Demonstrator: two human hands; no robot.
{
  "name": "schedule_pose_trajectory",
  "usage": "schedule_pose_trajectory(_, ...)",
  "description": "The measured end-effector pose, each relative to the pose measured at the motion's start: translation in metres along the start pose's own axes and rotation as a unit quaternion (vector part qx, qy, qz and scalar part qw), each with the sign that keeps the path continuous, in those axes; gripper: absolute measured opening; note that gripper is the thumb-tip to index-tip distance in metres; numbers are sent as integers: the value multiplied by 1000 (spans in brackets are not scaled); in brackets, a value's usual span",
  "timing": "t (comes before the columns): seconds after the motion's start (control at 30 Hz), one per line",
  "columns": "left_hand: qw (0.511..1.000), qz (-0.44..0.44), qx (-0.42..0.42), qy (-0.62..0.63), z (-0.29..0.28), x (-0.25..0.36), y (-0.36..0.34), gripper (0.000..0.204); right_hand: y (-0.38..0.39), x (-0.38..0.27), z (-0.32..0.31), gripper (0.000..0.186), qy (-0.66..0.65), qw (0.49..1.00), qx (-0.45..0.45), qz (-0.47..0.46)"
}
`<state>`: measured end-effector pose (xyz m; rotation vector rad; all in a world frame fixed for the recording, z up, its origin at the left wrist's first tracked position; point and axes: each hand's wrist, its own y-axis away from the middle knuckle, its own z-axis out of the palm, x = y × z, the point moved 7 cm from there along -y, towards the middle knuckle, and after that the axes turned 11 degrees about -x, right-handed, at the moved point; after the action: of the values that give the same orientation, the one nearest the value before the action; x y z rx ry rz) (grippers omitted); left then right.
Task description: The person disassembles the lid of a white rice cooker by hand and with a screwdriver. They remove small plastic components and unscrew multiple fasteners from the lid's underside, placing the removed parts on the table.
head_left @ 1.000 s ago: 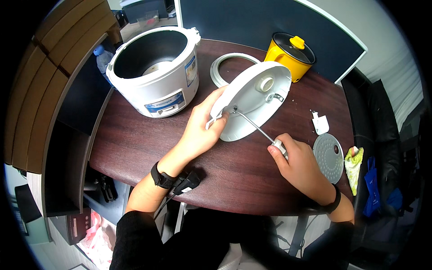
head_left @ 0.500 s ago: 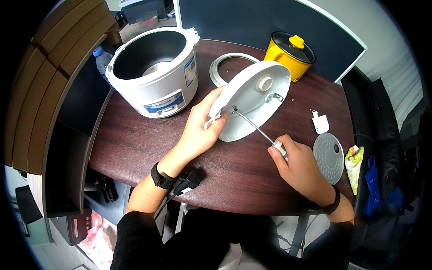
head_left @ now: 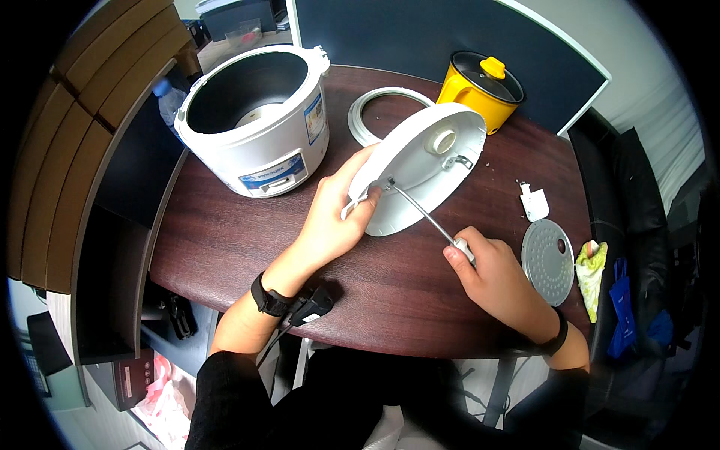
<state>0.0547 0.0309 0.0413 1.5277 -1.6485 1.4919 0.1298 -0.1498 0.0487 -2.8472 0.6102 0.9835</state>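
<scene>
I see the right hand [head_left: 499, 283], gripping the screwdriver [head_left: 427, 216], slip slightly lower; it points up-left into the rice-cooker lid [head_left: 431, 176], gripped over the surface [head_left: 405, 300] by the left hand [head_left: 337, 214], long axis rising rightward.

Bright light lays a soft sheen on the desk [head_left: 405, 307], and edges bow toward black corners.

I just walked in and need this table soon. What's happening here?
A person's left hand holds a white, round plastic cover tilted up, its inside showing. Their right hand grips a pale-handled, metal-shafted screwdriver, tip at the cover's inner side. An open white cylindrical cooker body stands to the left.
</scene>
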Motion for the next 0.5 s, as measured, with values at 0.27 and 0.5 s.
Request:
schedule_pose_trajectory(0.27, 1000, -5, 6, 9, 0, -3, 0, 47, 4, 10, 67, 34, -635, 726, -251, 82)
schedule_pose_trajectory(0.5, 998, 20, 51, -14, -1, -2, 1, 48, 3, 16, 60, 32, -597, 758, -238, 113)
